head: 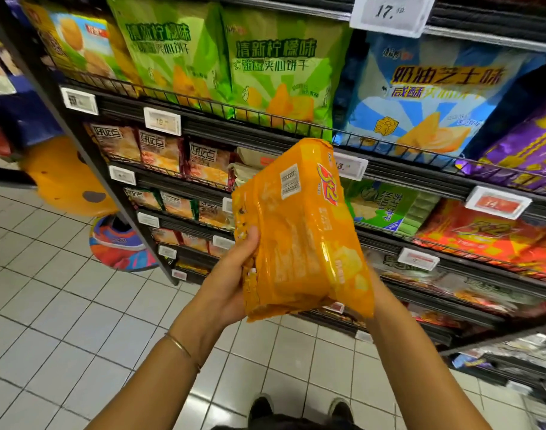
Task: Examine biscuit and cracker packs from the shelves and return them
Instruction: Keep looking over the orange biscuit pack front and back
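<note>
The person holds an orange biscuit pack upright in mid-air in front of the shelves, near the body and clear of the wire shelf fronts. Its top corner reaches the level of the shelf that carries the green lemon packs and the blue cheese pack. The left hand grips the pack's lower left edge, with the thumb curled over the front and the palm cupping the side. The right hand comes up at the lower right corner, but its fingers are hidden behind the wrapper, so whether they curl on it cannot be told. The step in hand appears to be the examining itself, since the face with the barcode is turned towards the viewer. To do it well, the grip belongs at the edges, light enough not to crush the biscuits inside. The pack is best turned by rolling the wrists rather than shifting fingers, so no printed panel gets covered. The wrapper looks glossy and probably slippery, so support from below matters. For the return, a likely place is the right-hand shelf with the similar orange-red packs, beside the green cracker pack, though the exact slot cannot be told.
</note>
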A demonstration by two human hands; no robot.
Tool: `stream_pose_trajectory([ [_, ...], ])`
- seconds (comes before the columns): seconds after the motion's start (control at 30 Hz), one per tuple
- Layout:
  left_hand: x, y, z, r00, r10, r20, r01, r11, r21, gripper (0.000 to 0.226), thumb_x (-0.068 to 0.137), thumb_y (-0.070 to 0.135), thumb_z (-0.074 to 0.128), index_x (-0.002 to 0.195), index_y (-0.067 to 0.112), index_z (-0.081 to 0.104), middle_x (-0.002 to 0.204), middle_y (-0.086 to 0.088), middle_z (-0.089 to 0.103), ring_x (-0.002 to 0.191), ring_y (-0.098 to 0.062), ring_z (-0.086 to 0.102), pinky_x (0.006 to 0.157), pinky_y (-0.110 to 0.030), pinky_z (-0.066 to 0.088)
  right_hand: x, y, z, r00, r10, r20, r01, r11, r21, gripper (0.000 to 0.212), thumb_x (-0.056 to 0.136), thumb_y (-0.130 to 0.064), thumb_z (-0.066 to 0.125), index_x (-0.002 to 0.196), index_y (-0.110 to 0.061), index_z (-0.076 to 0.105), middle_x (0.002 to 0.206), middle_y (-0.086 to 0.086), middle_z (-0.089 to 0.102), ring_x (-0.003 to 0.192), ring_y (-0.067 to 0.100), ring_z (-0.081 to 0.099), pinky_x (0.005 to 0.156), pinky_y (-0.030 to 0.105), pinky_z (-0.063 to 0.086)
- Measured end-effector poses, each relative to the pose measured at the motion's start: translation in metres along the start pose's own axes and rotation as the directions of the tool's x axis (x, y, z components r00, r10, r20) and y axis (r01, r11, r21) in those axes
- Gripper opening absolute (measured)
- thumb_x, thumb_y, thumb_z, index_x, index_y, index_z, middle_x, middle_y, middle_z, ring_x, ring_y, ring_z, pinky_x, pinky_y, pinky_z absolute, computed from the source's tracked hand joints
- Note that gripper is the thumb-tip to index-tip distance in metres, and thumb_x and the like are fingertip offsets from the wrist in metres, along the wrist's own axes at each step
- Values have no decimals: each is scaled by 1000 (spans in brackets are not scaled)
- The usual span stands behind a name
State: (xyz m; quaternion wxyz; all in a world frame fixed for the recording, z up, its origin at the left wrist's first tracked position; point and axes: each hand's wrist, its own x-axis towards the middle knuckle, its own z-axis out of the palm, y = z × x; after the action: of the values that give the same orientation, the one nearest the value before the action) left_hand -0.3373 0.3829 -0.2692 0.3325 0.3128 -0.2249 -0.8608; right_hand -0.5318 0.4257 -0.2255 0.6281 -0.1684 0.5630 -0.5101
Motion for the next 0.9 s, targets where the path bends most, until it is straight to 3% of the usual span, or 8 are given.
stream_pose_trajectory([
  [0.03,-1,5,2,999,38,-5,-38,999,8,81,72,50,80,145,24,55,141,-15,66,127,-41,65,94,-60,58,2,-7,0,995,-79,60,80,997,-9,41,104,-16,51,67,0,61,50,7,61,51,17,64,39,15,48],
  [0.1,-2,20,5,990,136,-33,-133,988,79,83,74,49,80,148,25,52,141,-14,66,127,-40,65,96,-61,57,-1,-20,-1,961,-192,200,187,981,44,42,96,-49,54,87,-20,83,85,3,79,83,23,76,64,28,61],
  [0.17,-2,33,7,964,259,-66,-242,951,194,83,74,47,81,148,26,51,138,-12,68,125,-38,67,96,-60,58,-1,-24,-8,930,-223,291,211,975,73,56,95,-64,48,115,-22,79,117,10,77,107,29,74,79,39,62],
  [0.23,-4,48,14,928,366,-67,-331,895,300,80,75,46,82,147,26,51,135,-9,71,121,-35,70,93,-56,60,-2,-26,-10,911,-252,326,261,965,18,63,87,-64,57,130,-20,70,128,11,73,117,31,71,84,42,62],
  [0.33,-7,59,27,898,438,-36,-395,842,368,64,86,49,76,143,28,54,131,-5,73,117,-31,72,85,-48,63,-4,-27,-4,900,-338,275,376,921,-99,56,80,-47,74,131,-26,64,126,5,74,116,30,71,92,48,61],
  [0.47,-13,65,39,861,508,19,-468,776,422,56,93,54,68,142,28,56,133,-3,72,120,-28,71,92,-49,62,-10,-30,-4,858,-445,255,491,857,-155,50,85,-37,72,133,-28,61,125,4,75,112,29,73,94,53,60],
  [0.73,-25,73,46,875,479,72,-461,778,427,70,81,52,77,144,32,51,138,0,70,123,-27,69,89,-43,63,-20,-41,-2,811,-505,294,559,818,-137,37,84,-36,78,120,-41,71,125,4,74,111,28,73,82,34,62],
  [0.9,-29,74,41,878,472,82,-462,788,407,104,60,74,86,146,29,49,138,0,69,124,-25,69,90,-41,62,-21,-34,-5,799,-472,373,546,828,-122,61,69,-48,90,126,-39,69,127,4,73,115,26,72,83,32,61],
])
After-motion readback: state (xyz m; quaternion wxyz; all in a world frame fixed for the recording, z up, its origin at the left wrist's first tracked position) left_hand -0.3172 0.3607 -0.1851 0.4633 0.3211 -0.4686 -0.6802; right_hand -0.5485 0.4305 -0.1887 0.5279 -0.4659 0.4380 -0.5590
